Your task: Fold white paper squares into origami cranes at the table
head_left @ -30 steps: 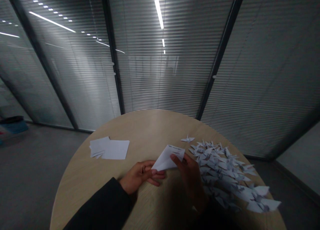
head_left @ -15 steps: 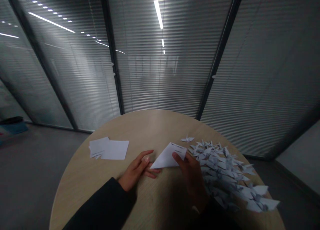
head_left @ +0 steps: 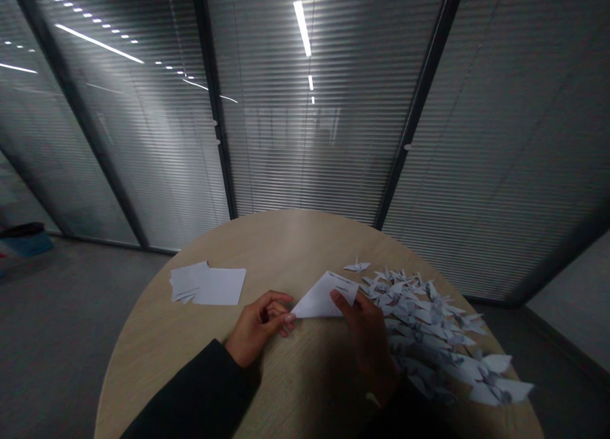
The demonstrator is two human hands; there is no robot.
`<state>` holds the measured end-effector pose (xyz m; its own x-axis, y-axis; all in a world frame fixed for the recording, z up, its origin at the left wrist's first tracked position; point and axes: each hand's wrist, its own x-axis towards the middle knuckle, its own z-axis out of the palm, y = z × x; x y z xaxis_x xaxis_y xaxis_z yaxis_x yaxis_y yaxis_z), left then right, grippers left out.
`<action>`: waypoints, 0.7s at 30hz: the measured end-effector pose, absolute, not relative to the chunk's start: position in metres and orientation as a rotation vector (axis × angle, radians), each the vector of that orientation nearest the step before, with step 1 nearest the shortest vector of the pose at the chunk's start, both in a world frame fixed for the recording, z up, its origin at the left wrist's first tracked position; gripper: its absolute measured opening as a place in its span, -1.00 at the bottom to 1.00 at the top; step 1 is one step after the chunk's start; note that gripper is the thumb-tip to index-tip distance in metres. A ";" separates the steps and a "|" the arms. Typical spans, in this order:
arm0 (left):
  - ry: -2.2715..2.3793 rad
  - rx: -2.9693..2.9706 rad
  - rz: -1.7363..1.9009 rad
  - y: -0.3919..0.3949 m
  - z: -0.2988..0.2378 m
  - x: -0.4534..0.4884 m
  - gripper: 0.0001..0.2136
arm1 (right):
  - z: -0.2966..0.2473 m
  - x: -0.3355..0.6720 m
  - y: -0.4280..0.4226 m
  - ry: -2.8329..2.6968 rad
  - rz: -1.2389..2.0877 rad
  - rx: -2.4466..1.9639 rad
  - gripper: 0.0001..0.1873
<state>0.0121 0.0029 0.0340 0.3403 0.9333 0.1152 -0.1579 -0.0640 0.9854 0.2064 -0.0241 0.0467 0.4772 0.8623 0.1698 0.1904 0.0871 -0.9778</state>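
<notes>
A white sheet of paper (head_left: 317, 299), folded into a triangle with some dark print near its top, is held between my two hands over the table. My left hand (head_left: 260, 324) pinches its pointed left corner between thumb and fingers. On the other side, my right hand (head_left: 365, 331) grips the right end, thumb on top and the other fingers mostly hidden behind the paper. Close by my right hand lies a heap of folded paper cranes (head_left: 429, 318), with one single crane (head_left: 357, 266) slightly apart at its far left.
Flat white paper sheets (head_left: 219, 286) lie overlapping at the left of the round wooden table (head_left: 295, 236). Glass panels with blinds (head_left: 309, 166) stand behind the table. A blue bin (head_left: 27, 241) is on the floor at far left.
My left fingers, earlier loosely spread beside the paper's left corner, have closed on that corner. The folded paper has shifted slightly to the right; my right hand still grips it.
</notes>
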 end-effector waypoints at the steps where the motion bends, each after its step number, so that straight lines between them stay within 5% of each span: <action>1: 0.803 1.321 1.071 0.002 0.035 0.012 -0.67 | 0.047 0.206 -0.025 -0.997 0.665 -1.428 -0.57; 21: 0.782 1.308 1.093 0.000 0.035 0.013 -0.68 | 0.048 0.203 -0.027 -0.951 0.606 -1.483 -0.55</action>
<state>0.0130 0.0002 0.0348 0.3322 0.9341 0.1305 -0.1782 -0.0738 0.9812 0.2028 -0.0267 0.0483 0.5283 0.8347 0.1553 0.2119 0.0476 -0.9761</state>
